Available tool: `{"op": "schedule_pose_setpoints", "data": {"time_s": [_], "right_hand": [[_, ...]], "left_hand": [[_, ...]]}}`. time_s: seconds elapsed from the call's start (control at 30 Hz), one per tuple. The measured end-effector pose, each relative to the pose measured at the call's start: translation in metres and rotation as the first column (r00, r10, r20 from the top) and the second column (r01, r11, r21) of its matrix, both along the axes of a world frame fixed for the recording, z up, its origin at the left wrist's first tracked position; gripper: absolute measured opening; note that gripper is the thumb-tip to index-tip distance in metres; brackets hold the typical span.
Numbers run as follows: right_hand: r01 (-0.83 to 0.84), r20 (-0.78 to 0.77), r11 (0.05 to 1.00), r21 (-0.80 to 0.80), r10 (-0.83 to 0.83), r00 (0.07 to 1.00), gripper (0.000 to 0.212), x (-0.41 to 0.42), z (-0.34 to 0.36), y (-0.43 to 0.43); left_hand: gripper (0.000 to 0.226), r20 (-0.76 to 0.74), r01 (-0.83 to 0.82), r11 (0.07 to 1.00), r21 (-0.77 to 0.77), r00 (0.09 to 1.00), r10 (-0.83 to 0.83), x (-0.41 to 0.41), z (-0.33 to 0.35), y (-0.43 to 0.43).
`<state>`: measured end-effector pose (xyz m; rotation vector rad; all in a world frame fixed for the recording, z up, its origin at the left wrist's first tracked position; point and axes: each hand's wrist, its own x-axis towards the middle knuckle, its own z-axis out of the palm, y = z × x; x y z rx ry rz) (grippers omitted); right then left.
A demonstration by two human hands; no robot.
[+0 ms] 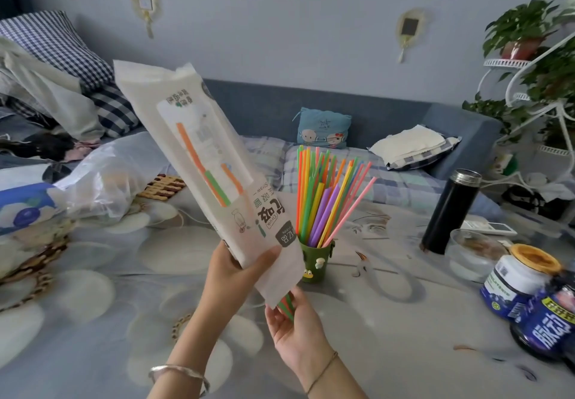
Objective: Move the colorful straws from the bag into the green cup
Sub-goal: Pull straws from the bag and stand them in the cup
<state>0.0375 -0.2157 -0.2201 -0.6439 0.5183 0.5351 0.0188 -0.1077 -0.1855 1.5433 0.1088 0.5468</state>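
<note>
Now the left hand lifted, fingers wrapped round the tilted bag, right hand palm-up beneath, pinching protruding straws, green cup just beyond

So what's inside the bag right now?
Orange and green straws show through the bag window; green ends stick out below, at the right hand. Opaque paper hides any others.
</note>
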Motion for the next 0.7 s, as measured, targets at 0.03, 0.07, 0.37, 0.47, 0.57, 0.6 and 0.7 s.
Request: {"op": "schedule_pose_setpoints", "data": {"time_s": [0.03, 0.07, 0.37, 0.47, 0.57, 0.6, 0.7], "right_hand": [[0.002, -0.001, 1.0, -0.009, -0.002, 1.0, 0.019, 0.0, -0.001, 0.001], [0.003, 0.0, 1.0, -0.017, -0.003, 1.0, 0.018, -0.001, -0.001, 0.002], [0.036, 0.185, 0.992, -0.121, -0.013, 0.983, 0.008, 0.009, 0.001, -0.005], [0.103, 0.296, 0.986, -0.134, -0.059, 0.953, 0.009, 0.019, 0.007, -0.016], [0.149, 0.341, 0.988, -0.027, -0.131, 0.931, 0.006, 0.027, 0.013, -0.027], [0.151, 0.353, 0.988, 0.015, -0.147, 0.924, 0.005, 0.028, 0.016, -0.03], [0.116, 0.426, 0.991, 0.072, -0.136, 0.894, 0.013, 0.028, 0.02, -0.032]], "left_hand": [[0.042, 0.005, -0.005, 1.0, -0.005, 1.0, 0.005, -0.001, 0.0, -0.001], [0.042, 0.006, -0.011, 1.0, -0.003, 1.0, 0.011, -0.001, 0.0, -0.001], [0.027, 0.055, -0.221, 0.956, -0.191, 0.971, 0.235, 0.0, -0.006, 0.004], [0.032, 0.027, -0.234, 0.875, -0.424, 0.962, 0.271, 0.003, -0.011, 0.009], [0.042, 0.018, -0.159, 0.774, -0.614, 0.976, 0.215, 0.004, -0.013, 0.015], [0.043, 0.019, -0.133, 0.746, -0.652, 0.981, 0.191, 0.005, -0.013, 0.016], [0.042, 0.003, -0.088, 0.68, -0.728, 0.991, 0.132, 0.008, -0.016, 0.01]]}}
